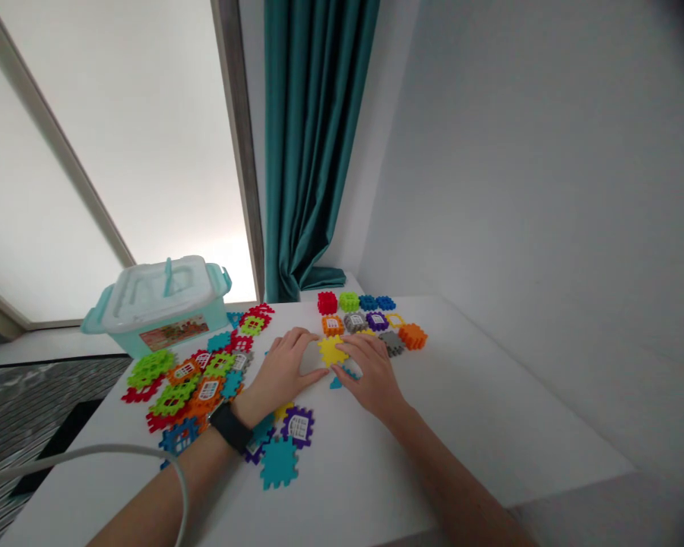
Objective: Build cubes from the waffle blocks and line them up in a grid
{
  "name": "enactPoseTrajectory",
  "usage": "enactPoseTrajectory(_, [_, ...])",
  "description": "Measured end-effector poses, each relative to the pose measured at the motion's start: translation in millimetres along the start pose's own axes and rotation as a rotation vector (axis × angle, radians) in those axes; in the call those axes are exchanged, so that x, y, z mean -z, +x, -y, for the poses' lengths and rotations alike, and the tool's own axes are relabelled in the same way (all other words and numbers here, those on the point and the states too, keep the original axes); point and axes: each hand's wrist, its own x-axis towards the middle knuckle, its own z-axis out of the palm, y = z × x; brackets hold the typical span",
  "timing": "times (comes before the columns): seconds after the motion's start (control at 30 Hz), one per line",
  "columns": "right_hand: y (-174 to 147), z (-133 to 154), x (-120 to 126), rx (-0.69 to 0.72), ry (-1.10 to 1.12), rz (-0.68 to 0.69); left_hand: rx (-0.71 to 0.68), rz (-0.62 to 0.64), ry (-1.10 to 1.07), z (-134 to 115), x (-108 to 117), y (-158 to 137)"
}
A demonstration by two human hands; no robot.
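A yellow square building tile with toothed edges is between my two hands over the middle of the table. My right hand has its fingers and thumb at the tile's right side, pinching it. To the left of the tile, my left hand is spread, its thumb and fingers apart and nothing visible between them. A blue tile lies partly hidden beneath my right thumb. Behind my right hand, small stacks of tiles include a grey one and an orange one.
Many coloured tiles are heaped on the left of the white table. Close to my left forearm lie a turquoise tile and a purple window tile. A lidded turquoise box stands at the back left; a cable crosses the front left.
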Motion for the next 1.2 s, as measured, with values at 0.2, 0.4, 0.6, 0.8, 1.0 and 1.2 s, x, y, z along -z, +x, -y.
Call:
enactPoseTrajectory(0.2, [-8,-51,15,-0.122,-0.124,-0.043,-0.026,0.075,0.041,-15,-21,21])
enactPoseTrajectory(0.4, [-15,-71,12,-0.227,-0.167,-0.047,-0.094,0.101,0.097,-15,-32,27])
enactPoseTrajectory(0.6, [-19,-72,5,-0.243,-0.158,-0.032,-0.119,0.091,0.092,-11,-33,28])
enactPoseTrajectory(0.8, [-20,-74,6,-0.250,-0.170,-0.028,-0.120,0.111,0.109,-12,-31,28])
enactPoseTrajectory(1.0, [-20,-74,5,-0.269,-0.169,-0.012,-0.121,0.114,0.071,-11,-31,28])
enactPoseTrajectory(1.2, [-22,-75,3,-0.283,-0.182,-0.002,-0.115,0.110,0.048,-11,-30,28])
